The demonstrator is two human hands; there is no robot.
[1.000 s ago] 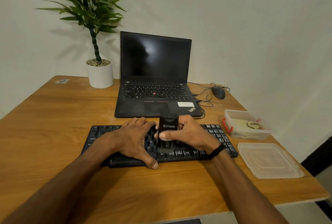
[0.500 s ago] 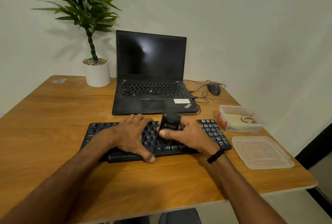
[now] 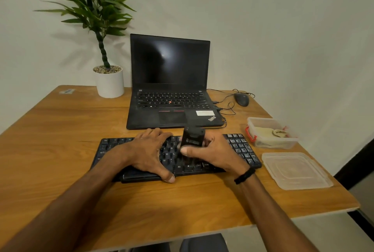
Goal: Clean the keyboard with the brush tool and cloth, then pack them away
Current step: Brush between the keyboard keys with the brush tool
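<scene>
Grips the black brush tool [image 3: 193, 138] in the fingers [image 3: 212, 139] of the right hand [image 3: 214, 151], thumb laid across its near face, bristle end down among the keys near the middle of the keyboard [image 3: 240, 148]. Steadies the keyboard with the left hand [image 3: 147, 150], laid flat just left of centre, fingers straight and spread, holding nothing, thumb at the near edge. Against a second ago: brush now leaning a little instead of standing upright, yet over much the same patch of keys; left hand planted as before. Reads as short scrubbing strokes on one spot, so brushing in hand but not finished, with the number pad at the right end probably yet to sweep, and wiping and packing away not begun. Further out, to the right on the tabletop [image 3: 60, 140]: an open clear box [image 3: 253, 122] with what looks like the pale cloth [image 3: 263, 131] inside, its lid [image 3: 295, 168] lying just beside. Beyond the keyboard: an open laptop [image 3: 170, 73], a mouse [image 3: 241, 99], a potted plant [image 3: 110, 81].
</scene>
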